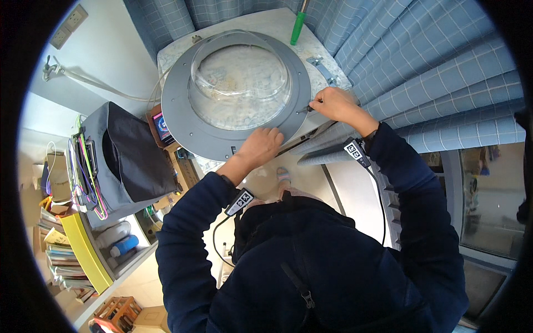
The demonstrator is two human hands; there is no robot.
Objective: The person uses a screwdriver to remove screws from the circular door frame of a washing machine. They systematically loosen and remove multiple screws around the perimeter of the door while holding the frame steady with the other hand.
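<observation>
The left hand (pixel 260 145) presses flat, fingers spread, on the grey door ring (pixel 183 119). The right hand (pixel 333 104) pinches a small tool (pixel 307 108) whose tip touches the ring's edge.

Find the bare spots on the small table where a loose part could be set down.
Free: the table top's far strip between the grey washer door and green-handled screwdriver, and the right corner around the metal bracket. Crowded: the near edge, where left hand and right hand work.

The grey door ring (pixel 183 119) with its glass bowl (pixel 240 80) covers most of the counter (pixel 277 25); bare strips lie behind and right. There a green-handled tool (pixel 298 28) and metal bracket (pixel 322 67) obstruct; blue curtain (pixel 422 72) crowds the right edge.
</observation>
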